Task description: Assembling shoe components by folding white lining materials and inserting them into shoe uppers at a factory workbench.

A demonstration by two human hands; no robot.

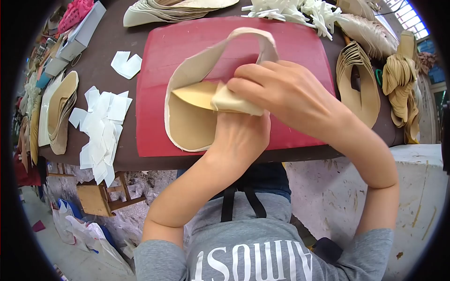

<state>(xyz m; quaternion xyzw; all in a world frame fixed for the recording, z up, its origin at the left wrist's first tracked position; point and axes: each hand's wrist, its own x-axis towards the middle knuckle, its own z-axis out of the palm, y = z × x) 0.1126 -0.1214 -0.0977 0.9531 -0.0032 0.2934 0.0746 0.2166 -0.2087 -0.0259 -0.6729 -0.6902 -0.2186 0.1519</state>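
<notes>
A beige shoe upper [190, 124] with a pale edge lies curved over the red mat, its long band looping up and round to the right. My right hand [281, 86] is closed on its right part, fingers curled over the material and the cream lining. Part of the upper is folded, with a yellowish surface showing at the fold. From below, my left hand [241, 131] reaches under this folded part, wrist bent; its fingers are hidden by the material and my right hand.
The red mat [154, 93] covers the middle of a dark table. White cut patches [103, 129] lie at left, with another white piece [125, 64] above. Stacked beige uppers stand left [61, 112], right [358, 89] and far [164, 13]. White strips [290, 9] lie at the back.
</notes>
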